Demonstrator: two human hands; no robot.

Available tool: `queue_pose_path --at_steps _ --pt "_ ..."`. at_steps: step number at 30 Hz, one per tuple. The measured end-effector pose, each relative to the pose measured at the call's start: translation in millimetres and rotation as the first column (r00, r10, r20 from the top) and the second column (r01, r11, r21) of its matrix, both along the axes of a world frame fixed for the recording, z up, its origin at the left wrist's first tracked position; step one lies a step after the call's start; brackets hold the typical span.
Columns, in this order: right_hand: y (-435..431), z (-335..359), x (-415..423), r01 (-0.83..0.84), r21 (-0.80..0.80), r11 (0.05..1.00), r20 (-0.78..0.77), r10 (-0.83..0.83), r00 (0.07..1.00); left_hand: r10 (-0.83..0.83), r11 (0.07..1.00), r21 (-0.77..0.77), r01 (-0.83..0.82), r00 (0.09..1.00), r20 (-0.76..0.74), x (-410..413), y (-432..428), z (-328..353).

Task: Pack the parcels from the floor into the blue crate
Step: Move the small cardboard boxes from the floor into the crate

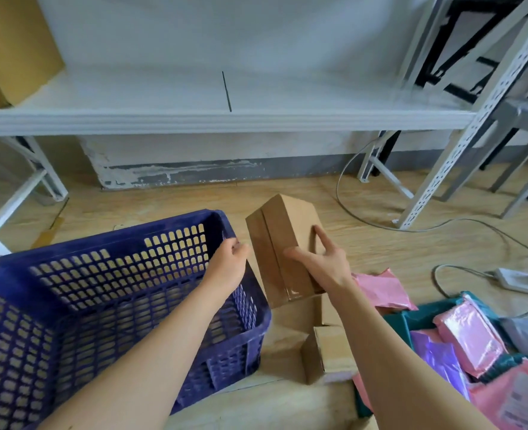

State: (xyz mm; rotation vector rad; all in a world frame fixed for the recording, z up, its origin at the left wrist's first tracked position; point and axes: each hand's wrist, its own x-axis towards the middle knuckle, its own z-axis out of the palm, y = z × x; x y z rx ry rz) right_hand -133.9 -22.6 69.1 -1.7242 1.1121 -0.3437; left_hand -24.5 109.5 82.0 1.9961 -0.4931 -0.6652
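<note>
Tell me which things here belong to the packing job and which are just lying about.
Job: blue crate, gripped by left hand; cardboard box, held by right hand; small box and pink mailers, waiting nearby.
Lying about: white shelf, big carton on it, cable, power strip.

Plastic, card and film on a wood-grain floor (380, 243)
Crate (107, 238) — matt blue plastic; box (282, 231) — matt brown cardboard, glossy tape (293, 294); mailers (473, 336) shiny.
</note>
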Motion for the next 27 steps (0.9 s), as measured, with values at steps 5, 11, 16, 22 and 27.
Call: queue_pose_path --at_steps 5,11,16,22,27 --pt "22 32 -3 -0.002 0.127 0.992 0.172 -0.020 0.985 0.081 0.973 -0.157 -0.170 0.886 -0.456 -2 23 5" --pt "52 52 -11 -0.187 0.692 0.698 0.377 -0.128 0.917 -0.032 0.977 -0.193 -0.095 0.824 -0.566 9 47 12" --pt "68 44 1 -0.110 0.715 0.690 0.301 -0.162 0.940 -0.028 0.963 -0.233 -0.135 0.811 -0.584 18 68 12" --pt "74 28 18 -0.019 0.405 0.914 0.156 -0.049 0.987 0.084 0.957 -0.195 -0.213 0.852 -0.517 25 81 6" --pt "86 31 34 -0.210 0.308 0.928 0.124 0.180 0.976 0.132 0.944 -0.207 -0.257 0.869 -0.476 32 85 6"
